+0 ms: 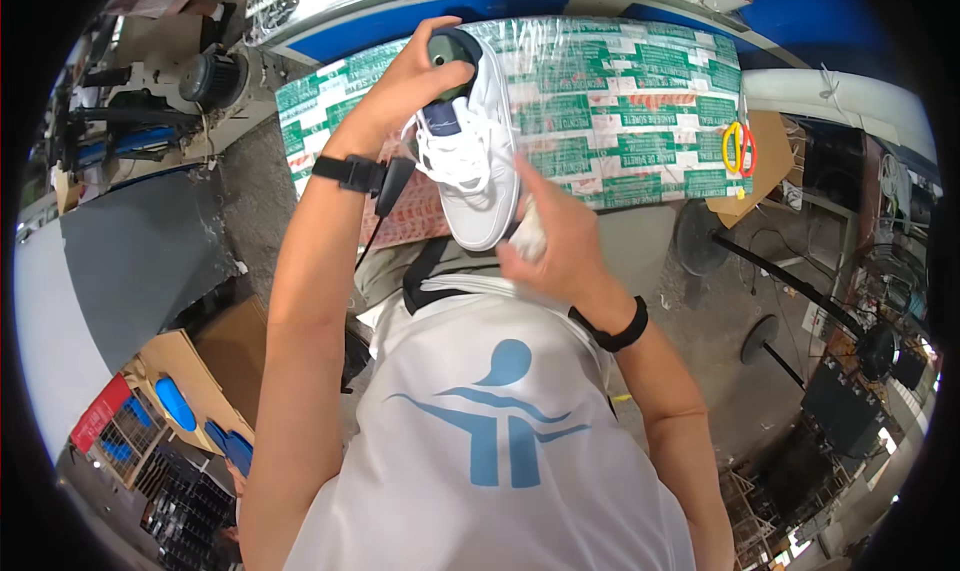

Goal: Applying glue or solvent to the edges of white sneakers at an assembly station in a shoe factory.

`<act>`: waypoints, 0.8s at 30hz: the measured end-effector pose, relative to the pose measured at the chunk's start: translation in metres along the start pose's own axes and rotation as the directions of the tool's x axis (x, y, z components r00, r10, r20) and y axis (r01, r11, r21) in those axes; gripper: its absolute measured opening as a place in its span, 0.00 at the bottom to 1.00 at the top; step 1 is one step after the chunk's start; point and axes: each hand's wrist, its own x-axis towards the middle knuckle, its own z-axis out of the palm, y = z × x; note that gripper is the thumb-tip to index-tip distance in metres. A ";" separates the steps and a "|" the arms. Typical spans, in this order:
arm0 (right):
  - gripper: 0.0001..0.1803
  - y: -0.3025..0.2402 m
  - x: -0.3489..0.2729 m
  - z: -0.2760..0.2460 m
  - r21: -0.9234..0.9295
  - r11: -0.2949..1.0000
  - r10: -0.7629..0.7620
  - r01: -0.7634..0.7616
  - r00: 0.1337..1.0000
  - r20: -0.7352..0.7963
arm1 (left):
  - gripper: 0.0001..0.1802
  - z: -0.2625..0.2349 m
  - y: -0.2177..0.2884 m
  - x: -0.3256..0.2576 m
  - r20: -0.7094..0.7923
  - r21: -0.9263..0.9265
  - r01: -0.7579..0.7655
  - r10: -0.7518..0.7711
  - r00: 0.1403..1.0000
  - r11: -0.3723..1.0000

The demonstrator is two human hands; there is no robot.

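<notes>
A white lace-up sneaker (493,121) with a navy tongue and loose white laces points its toe toward me above the near part of the worktable. My left hand (410,83) grips it at the heel end, thumb inside the dark-lined opening and fingers around the far side. At the toe's right side, my right hand (565,246) is closed on a whitish cloth wad (530,233), which lies against or very close to the sole edge; contact is hard to make out. The right fingers are slightly blurred.
The worktable (640,111) is covered with green-and-white printed tape. Scissors (738,149) with yellow and red handles are at its right end. A blue-and-silver machine edge (420,33) runs behind it. Cardboard (165,371) with blue pieces stands lower left; a black pole (780,271) is at right.
</notes>
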 end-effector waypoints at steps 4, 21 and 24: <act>0.51 0.027 0.023 0.022 -0.094 0.988 0.098 -0.122 0.968 -0.230 | 0.44 -0.011 0.007 -0.047 -0.098 -0.506 0.259 -0.353 0.930 0.823; 0.33 0.132 0.074 -0.010 -0.407 0.913 -0.131 0.033 0.968 -0.215 | 0.45 -0.193 0.112 0.046 -0.324 0.587 -0.158 0.409 0.853 0.794; 0.27 0.136 0.076 -0.003 -0.425 0.904 -0.167 0.042 0.951 -0.261 | 0.50 -0.278 0.104 0.134 -0.266 0.702 0.017 0.239 0.934 0.712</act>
